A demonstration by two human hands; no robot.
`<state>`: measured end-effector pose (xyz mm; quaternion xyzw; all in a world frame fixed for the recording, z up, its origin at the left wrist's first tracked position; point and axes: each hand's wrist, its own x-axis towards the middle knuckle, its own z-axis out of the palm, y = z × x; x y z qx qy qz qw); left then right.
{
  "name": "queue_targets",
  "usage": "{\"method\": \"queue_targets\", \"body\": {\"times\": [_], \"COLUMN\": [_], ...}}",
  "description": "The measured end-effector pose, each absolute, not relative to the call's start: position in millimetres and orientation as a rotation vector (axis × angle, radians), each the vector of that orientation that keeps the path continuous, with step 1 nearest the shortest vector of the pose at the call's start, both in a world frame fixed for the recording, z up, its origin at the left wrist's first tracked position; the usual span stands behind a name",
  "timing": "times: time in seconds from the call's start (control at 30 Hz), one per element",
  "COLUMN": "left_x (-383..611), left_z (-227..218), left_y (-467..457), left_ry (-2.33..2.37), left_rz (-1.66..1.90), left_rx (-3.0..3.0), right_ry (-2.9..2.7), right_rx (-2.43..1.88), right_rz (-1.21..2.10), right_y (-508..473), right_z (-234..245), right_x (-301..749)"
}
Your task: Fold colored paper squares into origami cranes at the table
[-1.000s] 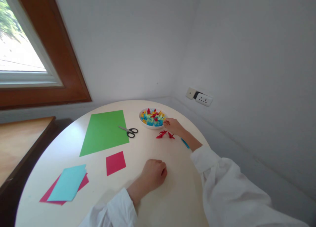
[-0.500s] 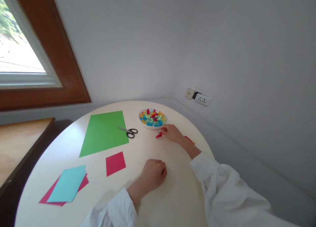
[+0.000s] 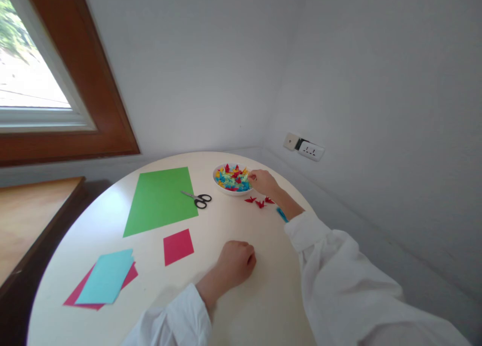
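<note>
fingers [image 3: 253, 177] moved up to white bowl [image 3: 234, 193]

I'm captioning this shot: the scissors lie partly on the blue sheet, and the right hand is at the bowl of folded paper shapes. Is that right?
Not quite: the scissors lie partly on the green sheet, not a blue one, as the head view shows. The right hand is indeed at the bowl of folded paper shapes.

The right hand [image 3: 264, 182] at centre hides some of the bowl [image 3: 234, 193]; any grip is too small to tell. Cut off: 2 sleeves [image 3: 339, 285] at bottom, the window [image 3: 26, 80] at upper left.
</note>
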<state>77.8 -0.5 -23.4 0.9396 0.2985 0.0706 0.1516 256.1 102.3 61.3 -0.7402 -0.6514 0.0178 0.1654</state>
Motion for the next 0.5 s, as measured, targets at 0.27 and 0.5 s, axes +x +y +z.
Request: {"method": "queue_targets", "body": {"times": [0.27, 0.5], "left_x": [78, 77], "left_z": [-24, -27], "left_y": [-2, 1], "left_ry": [0.878, 0.876], "left_rz": [0.192, 0.207], "left_rx": [2.68, 2.712], "right_ry": [-1.905, -1.918], "right_rx": [-2.331, -2.28], "right_rz": [0.22, 0.266], "right_y": [65, 58], "right_z": [38, 22], "right_x": [284, 275]}}
